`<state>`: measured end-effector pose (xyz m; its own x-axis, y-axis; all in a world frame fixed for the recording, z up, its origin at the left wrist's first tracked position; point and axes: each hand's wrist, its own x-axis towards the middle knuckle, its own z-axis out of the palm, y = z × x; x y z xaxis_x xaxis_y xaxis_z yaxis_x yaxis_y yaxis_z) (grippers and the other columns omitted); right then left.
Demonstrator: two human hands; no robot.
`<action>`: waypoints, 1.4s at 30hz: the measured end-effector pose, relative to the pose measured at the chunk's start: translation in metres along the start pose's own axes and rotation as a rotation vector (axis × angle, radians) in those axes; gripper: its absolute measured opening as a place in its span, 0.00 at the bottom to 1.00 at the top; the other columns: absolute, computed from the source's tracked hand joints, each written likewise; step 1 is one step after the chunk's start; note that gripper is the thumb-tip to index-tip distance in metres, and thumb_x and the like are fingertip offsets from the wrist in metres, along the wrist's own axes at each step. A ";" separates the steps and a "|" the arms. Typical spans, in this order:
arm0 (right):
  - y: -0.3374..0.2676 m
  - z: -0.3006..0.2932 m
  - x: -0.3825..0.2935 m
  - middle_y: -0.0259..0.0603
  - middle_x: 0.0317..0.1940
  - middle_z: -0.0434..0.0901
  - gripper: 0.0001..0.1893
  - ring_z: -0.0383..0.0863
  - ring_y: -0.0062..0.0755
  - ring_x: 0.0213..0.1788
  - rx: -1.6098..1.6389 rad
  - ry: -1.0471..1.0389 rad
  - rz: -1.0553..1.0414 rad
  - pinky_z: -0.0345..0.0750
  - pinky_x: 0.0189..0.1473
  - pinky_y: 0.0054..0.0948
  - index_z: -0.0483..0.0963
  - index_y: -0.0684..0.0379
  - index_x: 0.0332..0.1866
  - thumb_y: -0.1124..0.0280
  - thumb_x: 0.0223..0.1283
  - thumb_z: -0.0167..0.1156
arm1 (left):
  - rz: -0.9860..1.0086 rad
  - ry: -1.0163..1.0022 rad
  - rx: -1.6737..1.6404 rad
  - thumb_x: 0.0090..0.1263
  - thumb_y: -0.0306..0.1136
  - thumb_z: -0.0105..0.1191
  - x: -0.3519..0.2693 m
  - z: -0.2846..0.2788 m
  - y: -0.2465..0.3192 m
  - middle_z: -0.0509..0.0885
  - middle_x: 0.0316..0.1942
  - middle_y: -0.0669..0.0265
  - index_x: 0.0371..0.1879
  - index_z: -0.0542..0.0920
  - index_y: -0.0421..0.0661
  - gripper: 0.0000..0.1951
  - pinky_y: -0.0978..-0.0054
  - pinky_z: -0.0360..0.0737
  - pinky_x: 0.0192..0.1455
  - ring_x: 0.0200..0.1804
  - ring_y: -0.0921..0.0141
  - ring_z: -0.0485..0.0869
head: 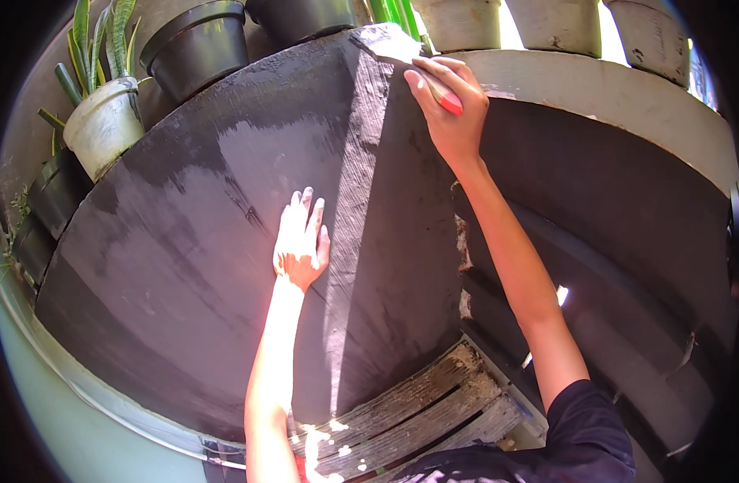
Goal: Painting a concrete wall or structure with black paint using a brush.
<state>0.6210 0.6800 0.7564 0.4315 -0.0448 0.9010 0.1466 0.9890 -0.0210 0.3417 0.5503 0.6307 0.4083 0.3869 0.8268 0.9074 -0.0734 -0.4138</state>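
My right hand [463, 121] grips a paintbrush with a red-tipped handle [451, 104]. Its bristle end, washed out by sunlight, meets the upper edge of a dark grey wall [273, 163]. Palm down and holding nothing, my left hand [299, 241] lies against the middle of that wall, fingers slightly apart and fingertips smudged. Darker, wet-looking coating covers the wall's top band, with ragged streaks running down onto a paler grey area. Between my hands a strip of sunlight [360, 151] brings out the rough brushed texture.
Black pots [197, 51] and a whitish pot with a snake plant [104, 124] line the ledge at left. More pots [553, 24] stand on a pale curved ledge [592, 99] at right. Below are weathered wooden slats [423, 416]. Chipped edging [463, 241] borders the wall's right side.
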 end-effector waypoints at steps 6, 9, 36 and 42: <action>0.034 0.009 -0.039 0.46 0.38 0.80 0.15 0.83 0.44 0.38 -0.068 -0.057 -0.084 0.78 0.40 0.34 0.87 0.59 0.47 0.75 0.52 0.72 | -0.010 -0.019 0.027 0.67 0.30 0.59 0.002 0.002 0.003 0.70 0.75 0.51 0.69 0.75 0.40 0.29 0.52 0.68 0.76 0.76 0.49 0.69; 0.009 -0.017 -0.079 0.44 0.35 0.82 0.11 0.84 0.37 0.35 -0.101 -0.075 0.120 0.79 0.39 0.30 0.87 0.60 0.44 0.76 0.54 0.71 | -0.027 -0.017 0.026 0.67 0.30 0.59 0.001 0.001 0.001 0.70 0.75 0.52 0.69 0.75 0.41 0.28 0.52 0.68 0.76 0.76 0.49 0.69; -0.012 0.012 -0.007 0.43 0.35 0.85 0.08 0.86 0.34 0.37 -0.004 0.001 -0.064 0.79 0.44 0.27 0.86 0.64 0.41 0.77 0.56 0.69 | -0.030 0.036 0.009 0.64 0.29 0.60 0.004 0.001 0.003 0.73 0.74 0.53 0.66 0.78 0.41 0.27 0.52 0.70 0.75 0.74 0.50 0.71; -0.013 -0.001 -0.079 0.43 0.33 0.78 0.10 0.82 0.41 0.35 -0.037 -0.106 0.050 0.77 0.38 0.32 0.84 0.62 0.39 0.81 0.50 0.68 | -0.050 0.032 -0.004 0.64 0.27 0.60 0.001 0.003 0.004 0.73 0.73 0.54 0.67 0.77 0.43 0.28 0.51 0.69 0.76 0.75 0.50 0.71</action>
<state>0.5864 0.6705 0.6853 0.3426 0.0218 0.9392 0.1609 0.9836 -0.0816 0.3450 0.5531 0.6284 0.3655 0.3604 0.8582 0.9271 -0.0589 -0.3702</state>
